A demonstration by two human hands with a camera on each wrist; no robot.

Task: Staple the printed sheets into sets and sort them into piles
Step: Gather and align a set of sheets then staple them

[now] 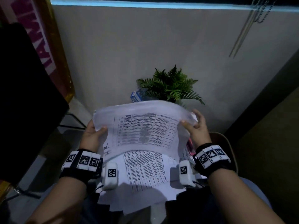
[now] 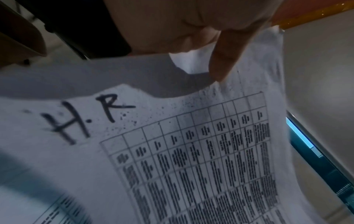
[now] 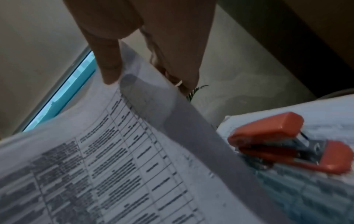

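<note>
Wall (image 1: 145,46), pale and plain, fills the space ahead, with a bright blue strip (image 1: 145,3) along its top at twelve o'clock. The person sits with loose printed pages (image 1: 145,172) spread over the lap; what lies under them cannot be made out. At nine o'clock a dark panel (image 1: 24,94) leans before a yellow board with pink lettering (image 1: 48,46). A fern (image 1: 171,84) stands at twelve o'clock against the wall, a small blue box (image 1: 135,96) just beside it at its eleven, both partly hidden by the raised sheet (image 1: 142,125). That sheet, printed with a table and marked "H.R" by hand, is lifted above the lap. The left hand (image 1: 93,135) pinches its left edge, the right hand (image 1: 197,126) its right edge. At three o'clock an orange stapler (image 3: 287,144) lies on more pages.
</note>
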